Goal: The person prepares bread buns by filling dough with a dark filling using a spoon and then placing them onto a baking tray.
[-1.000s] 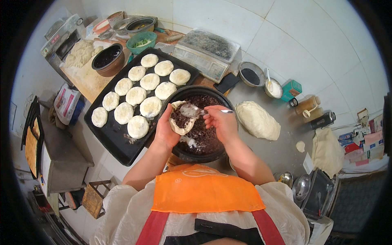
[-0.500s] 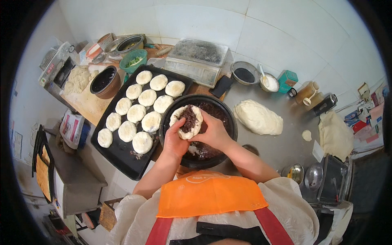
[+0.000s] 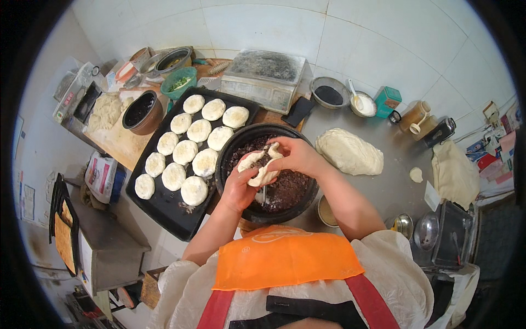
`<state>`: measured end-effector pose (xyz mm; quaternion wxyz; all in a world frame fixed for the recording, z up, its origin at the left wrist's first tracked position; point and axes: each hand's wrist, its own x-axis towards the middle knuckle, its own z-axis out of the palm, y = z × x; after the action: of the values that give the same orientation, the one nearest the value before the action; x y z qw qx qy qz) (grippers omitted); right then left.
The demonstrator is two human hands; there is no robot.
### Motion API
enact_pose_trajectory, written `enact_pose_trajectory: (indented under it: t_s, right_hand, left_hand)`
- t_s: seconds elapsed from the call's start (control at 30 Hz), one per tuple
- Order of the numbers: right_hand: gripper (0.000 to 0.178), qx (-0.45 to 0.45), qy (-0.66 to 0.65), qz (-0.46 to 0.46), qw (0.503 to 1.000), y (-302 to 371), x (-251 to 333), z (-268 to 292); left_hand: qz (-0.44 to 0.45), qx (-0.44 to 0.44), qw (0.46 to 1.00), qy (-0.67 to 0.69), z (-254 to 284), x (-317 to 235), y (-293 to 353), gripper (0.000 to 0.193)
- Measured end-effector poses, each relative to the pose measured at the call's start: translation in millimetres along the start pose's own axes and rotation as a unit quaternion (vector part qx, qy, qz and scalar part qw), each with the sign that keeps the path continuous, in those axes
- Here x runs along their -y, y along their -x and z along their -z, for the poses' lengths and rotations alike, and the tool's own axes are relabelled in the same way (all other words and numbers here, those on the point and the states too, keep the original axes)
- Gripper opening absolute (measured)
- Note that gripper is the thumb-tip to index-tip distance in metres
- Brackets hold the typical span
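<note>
Dough round (image 3: 264, 176) is hovering over black pot (image 3: 272, 217) of dark filling (image 3: 294, 189); its mouth, gaping half a second ago, is now folding narrower, seemingly a closing step; left hand (image 3: 238, 189) is cradling its side, right hand (image 3: 295, 155) is finger-pinching its rim

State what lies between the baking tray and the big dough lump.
Head view: the black bowl of dark filling, left hand and right hand holding a dough piece above it, and, farther back, a black phone.
</note>
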<state>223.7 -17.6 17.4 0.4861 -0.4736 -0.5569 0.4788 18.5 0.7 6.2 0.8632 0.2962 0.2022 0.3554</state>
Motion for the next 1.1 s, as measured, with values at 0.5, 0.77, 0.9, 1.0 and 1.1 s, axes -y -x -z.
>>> enact_pose_trajectory:
  t_s: [0.5, 0.77, 0.9, 1.0, 1.1]
  right_hand:
    - [0.04, -0.032, 0.328, 0.182, 0.927, 14.2, 55.0, -13.9]
    - [0.034, -0.011, 0.13, 0.021, 0.991, 21.8, 31.0, -9.2]
    - [0.025, -0.083, 0.128, 0.033, 0.988, 23.8, 14.8, -19.7]
    - [0.021, -0.037, 0.283, 0.146, 0.947, 23.3, 21.0, -30.0]
    - [0.022, -0.014, 0.327, 0.215, 0.92, 21.6, 13.0, -33.6]
  left_hand:
    - [0.065, 0.01, 0.983, -0.17, 1.3, -17.3, -10.0, 0.047]
    - [0.085, 0.021, 0.989, -0.121, -1.0, -30.5, -27.7, 0.063]
    - [0.105, 0.045, 0.993, -0.032, 10.2, -30.7, -18.6, 0.038]
    - [0.076, -0.018, 0.975, -0.208, 2.8, -10.9, -15.5, 0.04]
    - [0.09, 0.005, 0.958, -0.271, -10.3, -14.3, -14.4, 0.043]
